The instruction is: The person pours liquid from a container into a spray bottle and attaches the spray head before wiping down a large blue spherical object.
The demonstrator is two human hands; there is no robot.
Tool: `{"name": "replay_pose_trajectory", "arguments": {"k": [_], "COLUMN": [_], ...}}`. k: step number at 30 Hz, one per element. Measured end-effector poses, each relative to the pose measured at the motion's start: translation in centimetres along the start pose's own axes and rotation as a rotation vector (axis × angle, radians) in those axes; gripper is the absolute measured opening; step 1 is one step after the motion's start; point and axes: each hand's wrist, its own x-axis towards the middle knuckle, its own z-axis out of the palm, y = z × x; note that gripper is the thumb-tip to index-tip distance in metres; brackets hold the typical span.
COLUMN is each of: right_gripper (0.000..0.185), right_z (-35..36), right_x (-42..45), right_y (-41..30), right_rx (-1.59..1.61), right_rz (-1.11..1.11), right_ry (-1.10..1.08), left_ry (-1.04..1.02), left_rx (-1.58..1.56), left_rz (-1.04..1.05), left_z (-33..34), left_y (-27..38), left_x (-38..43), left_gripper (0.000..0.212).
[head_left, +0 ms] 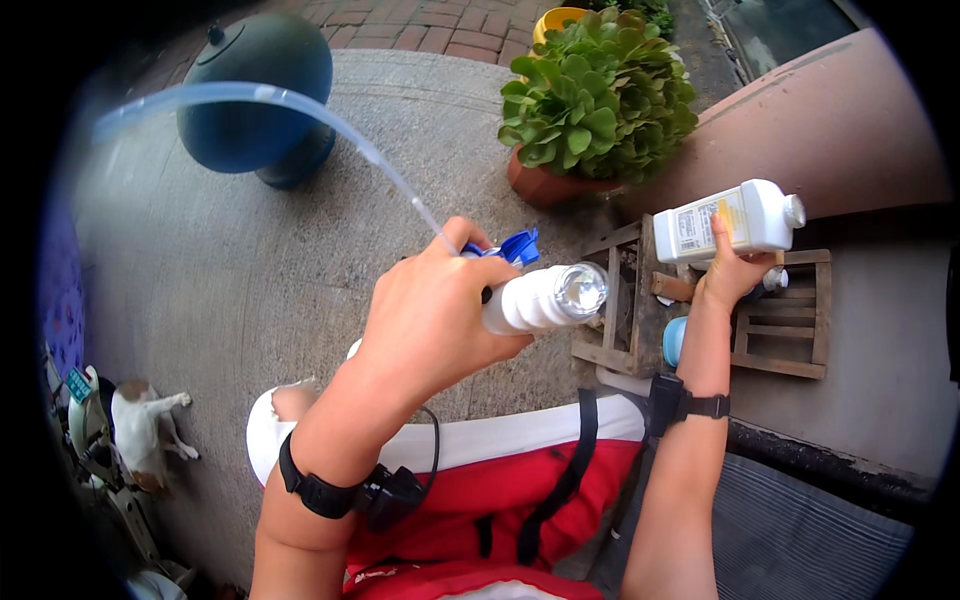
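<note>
My left hand (pixel 427 315) is closed around a white, ribbed bottle (pixel 544 301) with a clear round end, tilted to the right. Against the same hand is a blue plastic clip or cap (pixel 517 246), and a translucent flexible tube (pixel 300 101) arcs from there to the upper left. On the right, my right hand (pixel 739 274) grips a white rectangular plastic bottle (pixel 724 219) with a white cap and a printed label. That bottle lies sideways above a wooden crate (pixel 641 300). How the blue part joins the tube or the ribbed bottle is hidden by my fingers.
A potted succulent (pixel 600 97) stands beyond the crate. At upper left is a large blue-green rounded container (pixel 255 90). A white and brown dog (pixel 146 431) lies at lower left beside a scooter or motorbike. A slatted wooden piece (pixel 784 319) and a light blue container (pixel 673 341) are near my right forearm.
</note>
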Motion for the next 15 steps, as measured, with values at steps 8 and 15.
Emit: {"name": "replay_pose_trajectory", "arguments": {"k": [8,15], "right_gripper": [0.092,0.099], "right_z": [-2.1,-3.1], "right_x": [1.0,-0.6], "right_y": [6.5,7.7], "right_rx": [-0.114,-0.345], "right_rz": [0.024,0.003], "right_ry": [0.109,0.109], "left_ry": [-0.011,-0.011], "left_rx": [0.010,0.071], "left_rz": [0.014,0.014], "left_z": [0.3,0.6], "left_y": [0.2,0.1], "left_x": [0.3,0.3], "left_gripper": [0.040,0.037]}}
